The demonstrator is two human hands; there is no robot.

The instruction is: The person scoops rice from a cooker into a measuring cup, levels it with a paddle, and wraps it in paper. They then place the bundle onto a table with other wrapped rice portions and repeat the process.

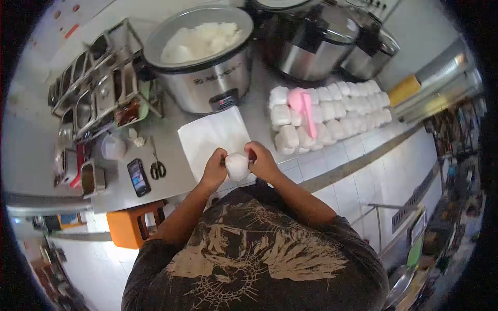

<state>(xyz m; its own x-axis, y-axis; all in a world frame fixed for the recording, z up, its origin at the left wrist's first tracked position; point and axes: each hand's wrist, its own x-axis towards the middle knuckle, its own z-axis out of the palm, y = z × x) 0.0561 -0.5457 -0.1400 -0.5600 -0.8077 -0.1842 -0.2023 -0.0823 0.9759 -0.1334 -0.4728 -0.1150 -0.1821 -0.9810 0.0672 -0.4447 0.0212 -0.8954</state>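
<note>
A rounded white packet point(237, 167) is held close to my body at the counter's front edge. My left hand point(216, 166) has its fingers closed on the packet's left side. On the opposite side, my right hand point(262, 161) grips it the same way. What the packet contains is hidden. Just beyond both hands lie white paper sheets point(211, 136). Behind the sheets stands a large rice cooker point(205, 83), uncovered, with white rice point(199, 42) inside. Rows of similar white packets point(337, 111) sit to the right, and a pink rice scoop point(307, 111) rests on top of them.
Left on the steel counter point(122, 181) are a phone point(138, 178), scissors point(157, 167), a clear plastic cup point(113, 148) and a rack of metal containers point(96, 88). More cookers point(316, 49) stand at the back right. An orange stool point(127, 227) is below the counter at left.
</note>
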